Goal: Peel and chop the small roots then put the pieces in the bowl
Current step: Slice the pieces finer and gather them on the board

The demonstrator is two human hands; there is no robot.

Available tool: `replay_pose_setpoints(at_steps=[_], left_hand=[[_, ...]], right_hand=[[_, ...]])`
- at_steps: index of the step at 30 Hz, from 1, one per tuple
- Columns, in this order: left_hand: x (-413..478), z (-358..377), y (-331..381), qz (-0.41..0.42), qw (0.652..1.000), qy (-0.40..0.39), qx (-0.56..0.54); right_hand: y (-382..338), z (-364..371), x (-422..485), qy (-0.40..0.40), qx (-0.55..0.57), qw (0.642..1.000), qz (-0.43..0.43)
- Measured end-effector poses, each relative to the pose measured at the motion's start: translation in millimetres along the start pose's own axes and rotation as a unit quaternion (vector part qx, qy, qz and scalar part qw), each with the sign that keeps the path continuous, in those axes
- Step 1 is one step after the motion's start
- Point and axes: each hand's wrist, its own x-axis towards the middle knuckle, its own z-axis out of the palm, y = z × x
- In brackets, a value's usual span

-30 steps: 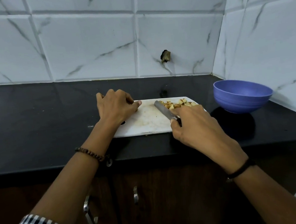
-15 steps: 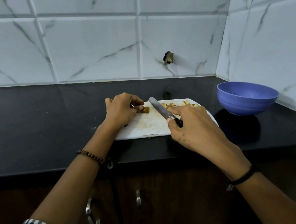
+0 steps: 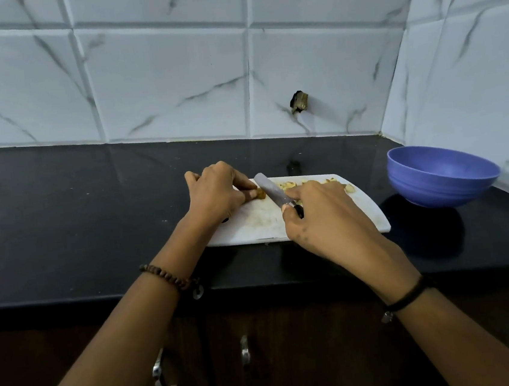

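Note:
A white cutting board (image 3: 256, 224) lies on the black counter. My left hand (image 3: 215, 193) pinches a small brown root (image 3: 260, 194) down on the board's left part. My right hand (image 3: 321, 214) grips the dark handle of a knife (image 3: 270, 191), index finger stretched along the blade's back. The blade stands right beside the root, on its right side. A row of pale chopped pieces (image 3: 290, 185) lies along the board's far edge, partly hidden by my right hand. A blue bowl (image 3: 439, 173) sits to the right of the board.
The black counter (image 3: 76, 217) stretches wide to the left, its front edge just below the board. White marble-look tiles close the back and the right corner. Dark cabinet doors with metal handles (image 3: 162, 378) hang below the counter.
My left hand brought a root out from under its fingers onto the board, and the knife swung left from the chopped pile until its blade met the root.

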Motion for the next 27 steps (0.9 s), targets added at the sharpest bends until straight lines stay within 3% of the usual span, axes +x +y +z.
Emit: replay_pose_setpoints(at_steps=[13, 18, 27], left_hand=[[1, 5, 0, 0.005, 0.999, 0.040, 0.015], [-2, 5, 1, 0.007, 0.999, 0.017, 0.030], [-2, 5, 2, 0.016, 0.999, -0.023, 0.046]], right_hand=[[-28, 2, 1, -0.069, -0.083, 0.994, 0.012], [-20, -15, -13, -0.124, -0.077, 0.989, 0.038], [5, -61, -22, -0.121, -0.033, 0.992, 0.009]])
